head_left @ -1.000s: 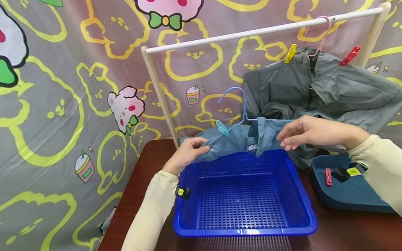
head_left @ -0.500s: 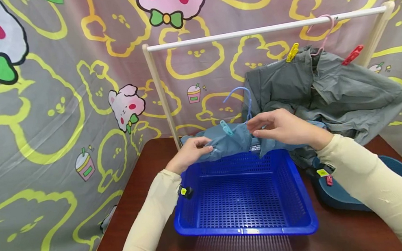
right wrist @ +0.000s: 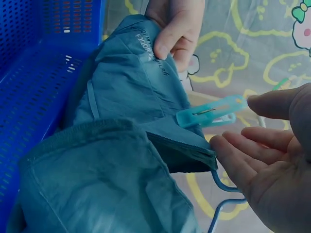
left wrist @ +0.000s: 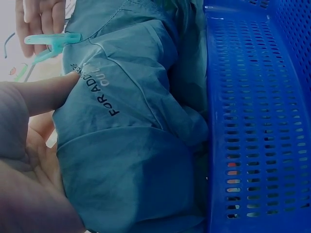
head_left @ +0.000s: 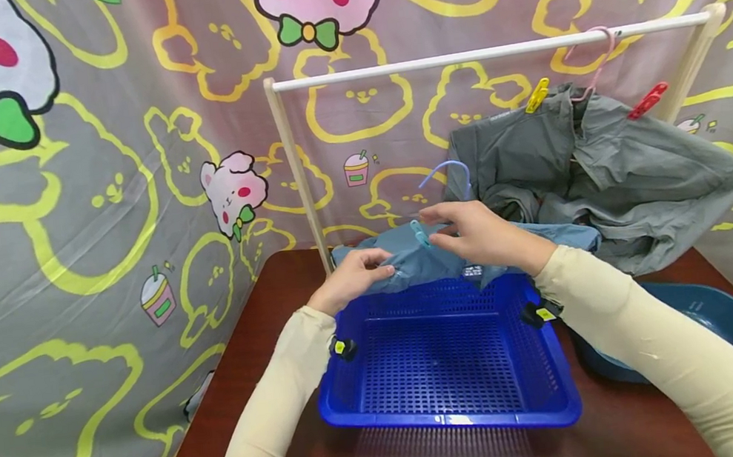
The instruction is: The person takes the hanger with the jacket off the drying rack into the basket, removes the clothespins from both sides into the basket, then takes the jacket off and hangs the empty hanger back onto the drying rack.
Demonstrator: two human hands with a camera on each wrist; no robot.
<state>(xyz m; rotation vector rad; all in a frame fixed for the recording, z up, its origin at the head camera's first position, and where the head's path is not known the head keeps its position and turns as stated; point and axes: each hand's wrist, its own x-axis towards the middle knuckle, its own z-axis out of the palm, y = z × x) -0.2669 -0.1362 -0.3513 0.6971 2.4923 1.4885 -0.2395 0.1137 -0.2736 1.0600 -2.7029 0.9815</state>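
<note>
Blue garment [head_left: 419, 271]: hanger [head_left: 468, 179] in, one teal clip [head_left: 420, 233] on; rail [head_left: 456, 58] hanging apparently left.
Garment lies at basket's [head_left: 400, 419] far rim. Left hand [head_left: 354, 278] pinches it; right hand [head_left: 484, 236], fingers parted, grasps nothing, beside clip. Grey garment [head_left: 642, 173] already hangs, two clips.

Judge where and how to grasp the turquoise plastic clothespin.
Best, I'd judge: pinch the two handle ends of the turquoise plastic clothespin from the side of the right hand. Those ends stand spread and clear of the blue cloth garment, which its other end grips.
</note>
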